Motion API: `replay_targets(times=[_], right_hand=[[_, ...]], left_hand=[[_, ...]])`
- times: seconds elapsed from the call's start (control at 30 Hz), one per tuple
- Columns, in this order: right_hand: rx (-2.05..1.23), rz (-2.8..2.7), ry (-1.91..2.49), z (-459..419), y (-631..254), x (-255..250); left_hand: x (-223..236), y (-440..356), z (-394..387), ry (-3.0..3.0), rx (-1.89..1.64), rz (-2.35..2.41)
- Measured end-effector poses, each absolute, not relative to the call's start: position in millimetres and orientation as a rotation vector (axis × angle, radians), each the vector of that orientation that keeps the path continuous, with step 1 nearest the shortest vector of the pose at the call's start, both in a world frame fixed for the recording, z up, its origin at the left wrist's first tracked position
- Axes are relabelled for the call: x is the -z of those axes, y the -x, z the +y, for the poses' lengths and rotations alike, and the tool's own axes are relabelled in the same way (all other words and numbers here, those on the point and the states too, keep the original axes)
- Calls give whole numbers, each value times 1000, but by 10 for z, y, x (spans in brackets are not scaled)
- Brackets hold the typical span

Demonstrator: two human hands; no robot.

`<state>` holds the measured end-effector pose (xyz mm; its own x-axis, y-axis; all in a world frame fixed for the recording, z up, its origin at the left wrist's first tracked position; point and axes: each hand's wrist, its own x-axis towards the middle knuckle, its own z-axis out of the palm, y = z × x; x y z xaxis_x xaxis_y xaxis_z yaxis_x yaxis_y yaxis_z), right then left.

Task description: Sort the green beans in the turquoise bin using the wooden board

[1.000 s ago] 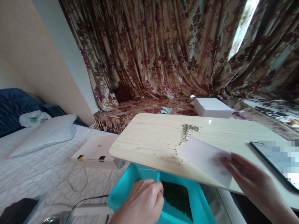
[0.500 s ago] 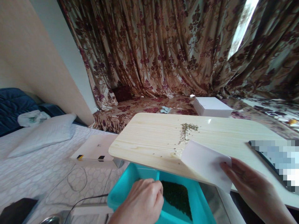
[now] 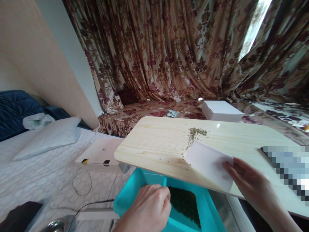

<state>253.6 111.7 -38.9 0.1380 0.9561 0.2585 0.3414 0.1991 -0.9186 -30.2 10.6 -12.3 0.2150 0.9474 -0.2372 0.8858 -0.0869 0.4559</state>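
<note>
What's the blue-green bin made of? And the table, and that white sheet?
Turquoise bin: probably plastic, smooth, one even colour.
Table: wood or a wood-look board; pale grain lines, and a bright glint suggesting a slightly shiny coat.
White sheet: likely paper or thin card, since it looks thin, plain and dull.

White card [image 3: 208,164], seemingly touching scattered greenish grains [image 3: 196,132]

Daylight shows through a gap [image 3: 254,30] in the dim curtains [image 3: 169,48]. A small glare [image 3: 218,126] sits by the far edge of the desk [image 3: 149,138]; faint shadow greys the white card [image 3: 209,161]; pixelation [image 3: 287,161] covers part of the right end. Outer margins stretch.
</note>
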Motion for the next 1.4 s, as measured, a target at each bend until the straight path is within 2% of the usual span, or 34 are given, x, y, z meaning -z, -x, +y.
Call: replay_targets(times=[0.23,0.47,0.93,1.13,1.4], right_hand=[[-724,-1454,1266,1132,-2389,314],[-721,-1308,1375,968,-2564,227],[-756,-1329,1468,874,-2769,491],[-847,-1348,1295,884,-2410,546],[-718,-1456,1241,1262,-2044,406]], left_hand=[[111,308,87,-1988,-145,1708],[126,318,94,-1995,-162,1699],[111,305,88,-1992,-173,1692],[129,340,72,-1992,-205,1692],[124,557,33,-1967,-295,1703]])
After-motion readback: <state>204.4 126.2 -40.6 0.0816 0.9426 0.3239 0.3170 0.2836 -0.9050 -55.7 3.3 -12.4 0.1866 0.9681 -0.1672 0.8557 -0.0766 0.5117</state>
